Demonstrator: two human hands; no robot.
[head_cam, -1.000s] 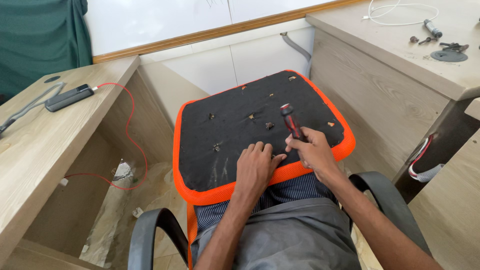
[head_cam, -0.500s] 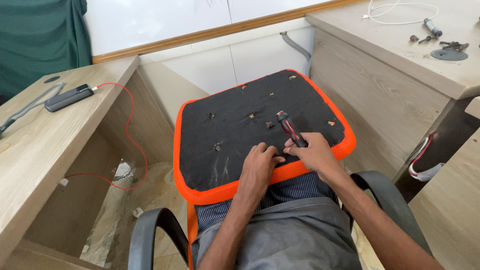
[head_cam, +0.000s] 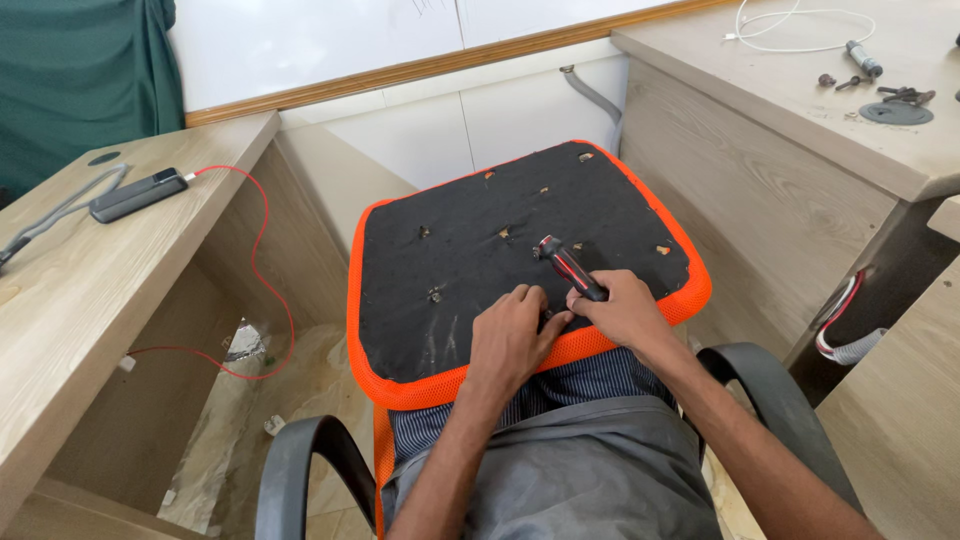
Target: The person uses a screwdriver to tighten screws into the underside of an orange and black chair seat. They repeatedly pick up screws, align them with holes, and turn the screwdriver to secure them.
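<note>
Screwdriver work on the underside of an upturned seat pad.

Right hand (head_cam: 622,312) has its grip clamped around a red-and-black-handled screwdriver (head_cam: 566,268), tilted, tip down near the pad's front edge. Left hand (head_cam: 510,338) lies just beside it, fingers curled against the tip; whether they pinch anything I cannot tell. The black fabric seat base with orange mesh rim (head_cam: 520,250) rests across the person's lap, likely stiff, light and best steadied at its rim. The ribbed handle should resist slipping.

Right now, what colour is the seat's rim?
Orange, around the black seat underside; rim shows best in the head view.
</note>
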